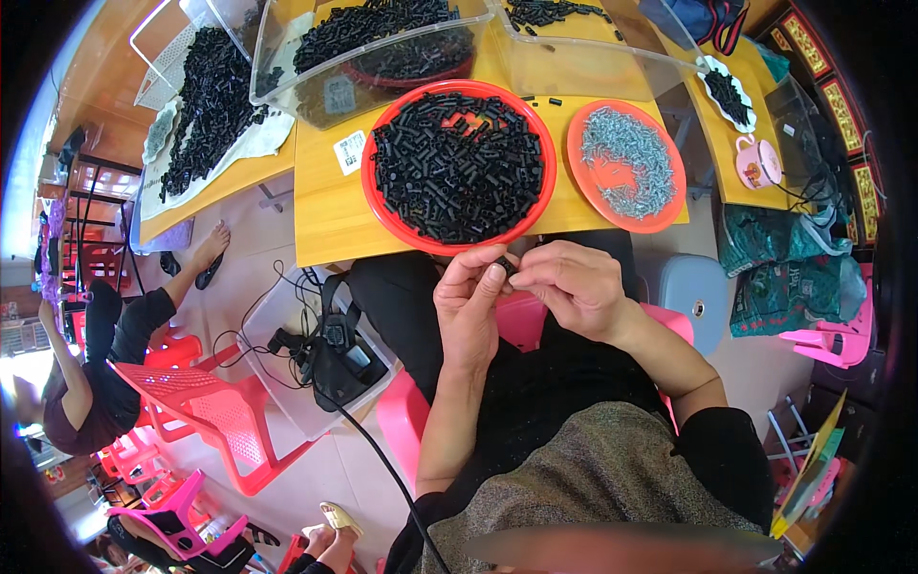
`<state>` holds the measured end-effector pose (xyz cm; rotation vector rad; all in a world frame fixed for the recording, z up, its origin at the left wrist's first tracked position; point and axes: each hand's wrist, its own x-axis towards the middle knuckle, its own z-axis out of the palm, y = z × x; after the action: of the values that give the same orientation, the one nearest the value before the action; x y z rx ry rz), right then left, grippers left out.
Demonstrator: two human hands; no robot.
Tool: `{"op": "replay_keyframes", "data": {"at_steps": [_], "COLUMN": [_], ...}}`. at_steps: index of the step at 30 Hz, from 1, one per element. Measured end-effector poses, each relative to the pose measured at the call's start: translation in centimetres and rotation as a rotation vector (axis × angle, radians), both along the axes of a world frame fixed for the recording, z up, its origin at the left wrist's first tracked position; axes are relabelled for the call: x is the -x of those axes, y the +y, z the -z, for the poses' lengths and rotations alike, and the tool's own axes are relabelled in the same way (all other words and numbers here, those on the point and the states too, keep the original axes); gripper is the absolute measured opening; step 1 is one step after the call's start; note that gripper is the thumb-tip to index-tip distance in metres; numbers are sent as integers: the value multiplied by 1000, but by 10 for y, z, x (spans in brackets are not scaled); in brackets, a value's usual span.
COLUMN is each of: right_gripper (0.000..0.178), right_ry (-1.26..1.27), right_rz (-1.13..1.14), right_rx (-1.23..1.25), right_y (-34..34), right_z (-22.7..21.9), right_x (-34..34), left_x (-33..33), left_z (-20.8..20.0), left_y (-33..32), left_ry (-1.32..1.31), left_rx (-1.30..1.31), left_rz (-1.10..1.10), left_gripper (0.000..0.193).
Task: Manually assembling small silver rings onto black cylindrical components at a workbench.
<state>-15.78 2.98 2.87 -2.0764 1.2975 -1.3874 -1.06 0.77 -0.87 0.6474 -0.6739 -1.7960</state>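
Observation:
Between thumb and fingers, my left hand point(471, 298) pinches a small black plastic piece point(507, 265) just off the table's near edge. My right hand point(578, 285) meets it there, its thumb and fingertips pressed together against the piece's right end; whatever they grip is too small to make out. Right beyond my hands, a red round basin point(367, 177) is heaped with short black plastic pieces point(449, 177). To its right lies an orange oval plate point(612, 178) with a pile of small silvery screws point(643, 158).
Clear plastic bins point(330, 96) with more black pieces stand behind the basin. Another black heap point(206, 105) covers a cloth at left. A pink cup point(757, 163) stands at right. A tub with cables point(287, 325) sits by my left leg. Another person's leg point(203, 256) shows at left.

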Motion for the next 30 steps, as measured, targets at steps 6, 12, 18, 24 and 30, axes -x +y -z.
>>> {"op": "replay_keyframes", "data": {"at_steps": [6, 12, 18, 24, 30], "right_gripper": [29, 35, 33, 26, 31], "right_ry": [201, 323, 357, 606, 879], "right_rz": [-24, -178, -215, -285, -432], "right_rx": [-31, -31, -61, -77, -170], "right_y": [-10, -20, -19, -20, -27], "right_z": [-20, -24, -31, -44, -50], "right_x": [11, 31, 38, 38, 37], "left_x": [0, 3, 2, -2, -4], "left_z": [-1, -4, 3, 4, -1], "left_y": [-1, -2, 1, 1, 0], "left_ry": [64, 45, -53, -91, -82], "left_rx": [-91, -111, -155, -87, -50], "left_rz": [87, 151, 350, 435, 518], "left_gripper": [22, 35, 13, 12, 14]}}
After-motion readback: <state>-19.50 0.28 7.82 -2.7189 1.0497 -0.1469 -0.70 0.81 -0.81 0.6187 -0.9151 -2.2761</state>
